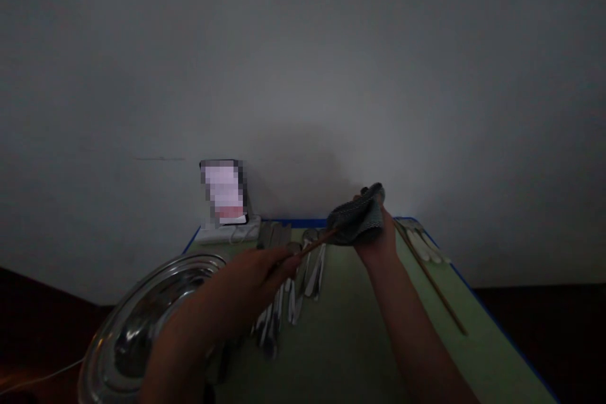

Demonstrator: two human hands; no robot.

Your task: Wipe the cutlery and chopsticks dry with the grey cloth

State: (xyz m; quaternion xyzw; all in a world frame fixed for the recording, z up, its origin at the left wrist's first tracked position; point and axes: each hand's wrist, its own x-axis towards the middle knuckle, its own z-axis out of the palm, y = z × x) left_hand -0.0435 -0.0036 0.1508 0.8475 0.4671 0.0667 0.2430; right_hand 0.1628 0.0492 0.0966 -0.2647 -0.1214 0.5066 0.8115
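My left hand [267, 270] pinches the near end of a brown wooden chopstick [318, 242]. The chopstick's far end goes into a dark grey cloth [357, 221], which hides it. My right hand [386, 241] is wrapped around the cloth from the right, its fingers mostly covered. Both hands are above the table, near its back edge. Under and beside my left hand lie several spoons [315, 278] and other cutlery, partly hidden by my arm. A second brown chopstick [435, 283] rests on the table to the right of my right arm.
A shiny metal basin [106, 328] stands at the left, partly behind my left forearm. At the back left, a phone [225, 192] leans above a white block [227, 231]. White-handled cutlery [421, 245] lies at the back right. A wall rises behind the blue-edged green table [350, 328].
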